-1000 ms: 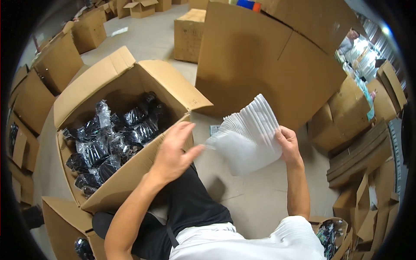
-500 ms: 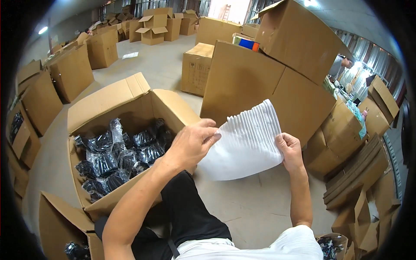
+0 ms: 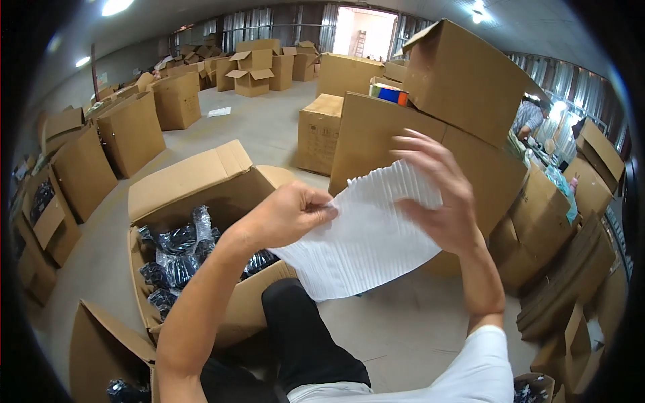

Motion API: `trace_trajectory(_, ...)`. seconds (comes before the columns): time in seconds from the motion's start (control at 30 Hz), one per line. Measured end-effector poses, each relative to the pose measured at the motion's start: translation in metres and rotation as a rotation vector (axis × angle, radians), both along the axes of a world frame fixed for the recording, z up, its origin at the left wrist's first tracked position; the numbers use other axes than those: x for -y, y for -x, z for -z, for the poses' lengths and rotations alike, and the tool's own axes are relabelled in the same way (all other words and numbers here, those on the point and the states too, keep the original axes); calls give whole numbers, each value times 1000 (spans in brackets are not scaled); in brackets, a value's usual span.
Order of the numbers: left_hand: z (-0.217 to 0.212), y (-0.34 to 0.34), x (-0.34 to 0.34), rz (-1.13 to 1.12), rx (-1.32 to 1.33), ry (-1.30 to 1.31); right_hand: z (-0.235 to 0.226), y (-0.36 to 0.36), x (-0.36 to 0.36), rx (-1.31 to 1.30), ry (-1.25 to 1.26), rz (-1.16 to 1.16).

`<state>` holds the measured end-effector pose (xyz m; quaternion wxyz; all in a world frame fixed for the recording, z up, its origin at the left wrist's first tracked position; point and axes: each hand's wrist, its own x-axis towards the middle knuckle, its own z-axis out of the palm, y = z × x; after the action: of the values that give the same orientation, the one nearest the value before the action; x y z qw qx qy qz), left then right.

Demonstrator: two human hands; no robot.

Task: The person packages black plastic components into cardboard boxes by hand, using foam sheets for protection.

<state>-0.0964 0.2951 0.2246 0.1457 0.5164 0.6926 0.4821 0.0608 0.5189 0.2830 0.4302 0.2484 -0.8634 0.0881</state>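
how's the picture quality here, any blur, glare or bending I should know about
Head view: the right hand is motion-blurred at the fingertips, while the left hand and the stack of white bags look fairly sharp; the ceiling lights and doorway are blown out; box edges bow toward the dark fisheye rim.

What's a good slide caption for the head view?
Both hands fan a stack of white plastic bags, left hand pinching its edge, right hand spread behind, above an open carton of black wrapped parts.
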Motion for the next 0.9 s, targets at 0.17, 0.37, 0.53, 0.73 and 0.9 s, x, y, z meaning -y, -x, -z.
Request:
trace_trajectory(0.17,-28,2,-6,94,-71,10,-22,48,17,491,-282,-55)
trace_trajectory(0.37,-38,0,3,21,-71,50,-11,62,19,421,-301,-116)
trace_trajectory(0.53,-8,14,2,-13,143,-190,2,65,20,167,-301,-210)
trace_trajectory(0.73,33,99,45,-898,42,-296,45,8,5,95,-242,-162)
trace_trajectory(0.9,29,151,158,-1224,-121,-322,262,-65,-96,841,-100,179)
